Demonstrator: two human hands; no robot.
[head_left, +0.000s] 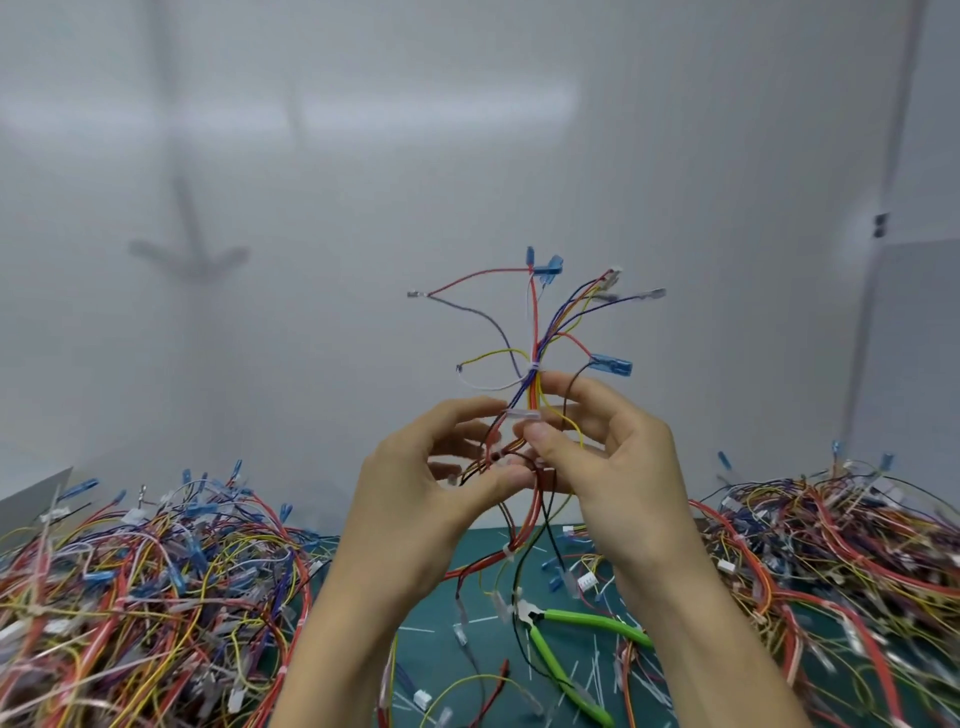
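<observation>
Both hands raised mid-frame, palms facing each other. Left hand (415, 478) fingers (467, 410) curled, pinching the wire harness (532, 374) low down. Right hand (618, 457) fingers pinch it just under the white tie. One harness, upright above the surface (436, 660), ends fanned upward. One green cutters (592, 621), lying flat. Two wire piles: left pile (156, 582), right pile (831, 545).

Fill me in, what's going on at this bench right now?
A person holds one wire harness upright, the left hand and right hand both pinching its middle below a white cable tie. Green-handled cutters lie untouched on the green mat beneath. A left heap and a right heap of similar harnesses flank it.
</observation>
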